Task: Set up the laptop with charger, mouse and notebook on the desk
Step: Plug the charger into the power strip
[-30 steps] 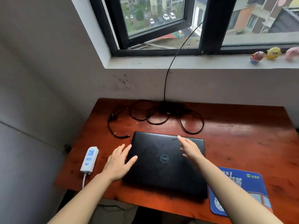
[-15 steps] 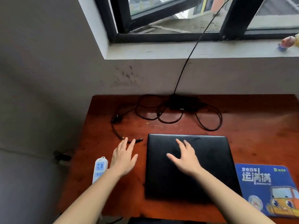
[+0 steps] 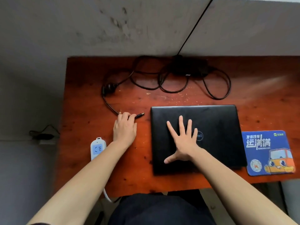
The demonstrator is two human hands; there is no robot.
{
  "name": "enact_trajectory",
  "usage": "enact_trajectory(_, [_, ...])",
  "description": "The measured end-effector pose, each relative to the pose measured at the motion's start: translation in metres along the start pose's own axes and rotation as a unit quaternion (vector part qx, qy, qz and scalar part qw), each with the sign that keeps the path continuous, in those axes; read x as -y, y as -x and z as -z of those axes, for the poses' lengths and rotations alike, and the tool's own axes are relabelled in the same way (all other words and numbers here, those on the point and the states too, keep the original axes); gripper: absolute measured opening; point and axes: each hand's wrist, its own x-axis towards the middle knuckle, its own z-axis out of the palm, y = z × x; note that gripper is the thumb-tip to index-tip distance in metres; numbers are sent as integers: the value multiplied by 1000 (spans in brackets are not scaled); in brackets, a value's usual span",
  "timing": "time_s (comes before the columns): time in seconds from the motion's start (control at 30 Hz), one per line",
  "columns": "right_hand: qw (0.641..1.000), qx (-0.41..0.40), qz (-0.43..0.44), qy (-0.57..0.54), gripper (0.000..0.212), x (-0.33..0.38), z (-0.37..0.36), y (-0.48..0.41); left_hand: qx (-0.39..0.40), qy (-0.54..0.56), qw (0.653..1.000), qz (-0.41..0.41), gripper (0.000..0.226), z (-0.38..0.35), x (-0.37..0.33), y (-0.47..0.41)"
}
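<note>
— Laptop [image 3: 211, 127]?
— Closed, flat on the desk [image 3: 259, 95], directly under the right hand [image 3: 183, 143]: palm down on the lid, fingers splayed wide.
— And the charger cable [image 3: 110, 106]?
— Left of the laptop, pinched in the curled fingers of the left hand [image 3: 125, 129] just behind the plug [image 3: 140, 115]; tip poking out toward the laptop's left edge, apart from it.
— Charger brick [image 3: 190, 67]?
— Back of the desk, among cable loops.

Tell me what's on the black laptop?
The right hand lies flat on the closed laptop, fingers spread. It hides part of the round logo and the lid beneath it.
</note>
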Motion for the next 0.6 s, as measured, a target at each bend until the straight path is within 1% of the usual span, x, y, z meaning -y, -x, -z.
enact_trajectory(0.13, [999, 26, -14, 14, 157, 4, 5, 3, 12, 77, 996, 47, 22, -1, 1, -7])
enact_trajectory(0.27, [999, 40, -21, 29, 157, 7, 9, 3, -13, 101, 994, 29, 19, -2, -4, -7])
enact_trajectory(0.4, [998, 46, -20, 29, 157, 8, 10, 4, 5, 103, 995, 11, 23, -4, -15, -14])
enact_trajectory(0.6, [998, 51, -17, 29, 156, 7, 11, 4, 4, 104, 995, -7, 24, -5, -11, -19])
